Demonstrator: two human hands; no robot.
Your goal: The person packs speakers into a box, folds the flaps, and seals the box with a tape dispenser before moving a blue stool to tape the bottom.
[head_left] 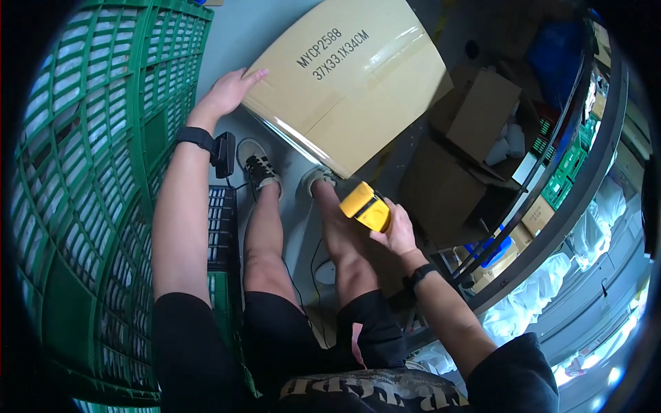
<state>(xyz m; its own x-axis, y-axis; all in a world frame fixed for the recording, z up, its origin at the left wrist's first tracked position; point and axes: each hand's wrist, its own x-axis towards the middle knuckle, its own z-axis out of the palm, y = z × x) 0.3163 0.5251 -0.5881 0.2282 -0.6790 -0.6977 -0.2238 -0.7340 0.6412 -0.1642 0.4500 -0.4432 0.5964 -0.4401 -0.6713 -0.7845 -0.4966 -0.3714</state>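
A large brown cardboard box (351, 76) with dark print and a strip of shiny clear tape is in front of me, tilted in the view. My left hand (231, 91) grips its left edge, the thumb lying on the printed face. My right hand (397, 230) is closed round a chunky yellow hand tool (367, 207) with a black band; its exact kind is not clear. The tool is just below the box's near corner, apart from it. Clear tape shines along the box's near left edge.
Stacked green plastic crates (103, 124) rise close on my left. An open cardboard carton (454, 172) with white items stands at the right, beside a curved-looking dark rack rail (551, 241). A black crate (222, 227) sits by my legs, and thin cables run along the floor.
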